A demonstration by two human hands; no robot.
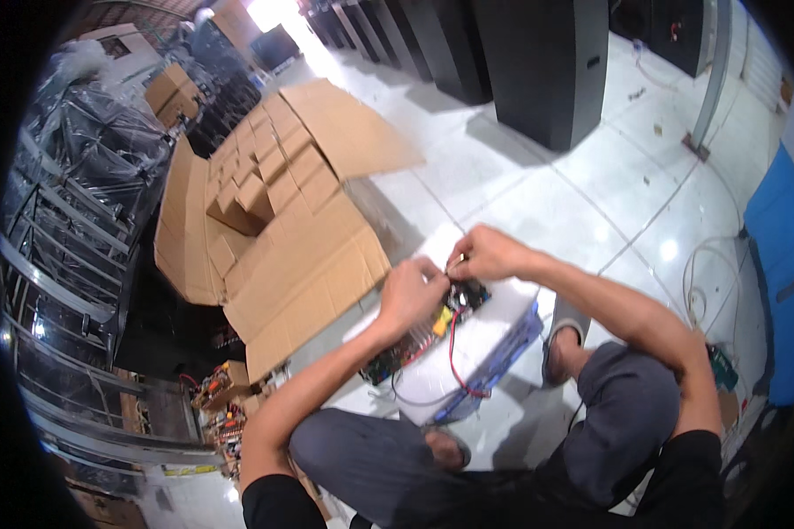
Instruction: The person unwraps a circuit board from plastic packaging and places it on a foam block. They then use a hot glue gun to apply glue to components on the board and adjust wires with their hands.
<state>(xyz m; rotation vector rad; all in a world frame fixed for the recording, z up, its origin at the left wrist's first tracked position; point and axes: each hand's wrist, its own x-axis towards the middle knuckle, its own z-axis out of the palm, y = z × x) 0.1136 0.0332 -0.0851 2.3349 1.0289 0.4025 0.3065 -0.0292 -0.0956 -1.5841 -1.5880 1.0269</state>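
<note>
My right hand (483, 254) pinches a small yellowish piece (462, 257) between thumb and forefinger; my left hand (415, 291) meets it with bent fingers, though I cannot tell what, if anything, they grip; both are at the far end of a long green-and-black circuit board (408, 347) with a yellow block-shaped component (442, 321). I judge this handwork as under way; the components sit in place on the board, while a thin red wire (453, 357) hangs over its right side, its near end apparently unconnected.

The board lies on a flat white-topped stand with blue sides (496, 342), on a glossy white tiled floor (622, 181); left is an open brown cardboard box with dividers (313, 291); far off stand tall black cabinets (551, 66); a grey metal rack (71, 304) fills the left edge.
</note>
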